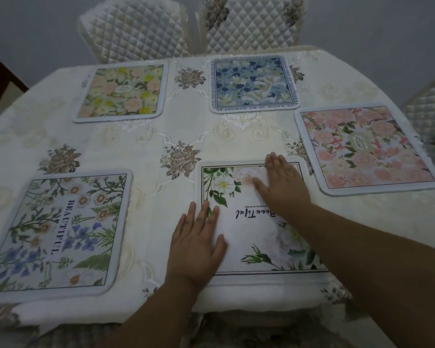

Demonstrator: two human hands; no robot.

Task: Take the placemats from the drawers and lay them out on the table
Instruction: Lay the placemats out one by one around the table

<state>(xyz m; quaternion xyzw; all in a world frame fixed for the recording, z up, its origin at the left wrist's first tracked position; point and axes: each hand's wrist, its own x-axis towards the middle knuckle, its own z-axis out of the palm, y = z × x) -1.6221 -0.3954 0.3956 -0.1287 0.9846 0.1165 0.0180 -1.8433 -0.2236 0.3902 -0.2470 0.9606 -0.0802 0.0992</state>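
Several floral placemats lie flat on the table point(148, 136). A white placemat with white flowers point(251, 237) lies at the near edge, right in front of me. My left hand point(196, 244) rests flat on its left edge, fingers spread. My right hand point(281, 184) lies flat on its upper right part. A placemat with blue and white flowers point(58, 232) sits near left. A yellow and pink placemat point(122, 91) is far left, a blue placemat point(253, 84) far middle, a pink placemat point(367, 149) at right.
A cream embroidered tablecloth point(181, 144) covers the table and hangs over its near edge. Two quilted chairs point(136, 28) point(251, 23) stand at the far side, and part of another chair point(430, 106) shows at the right.
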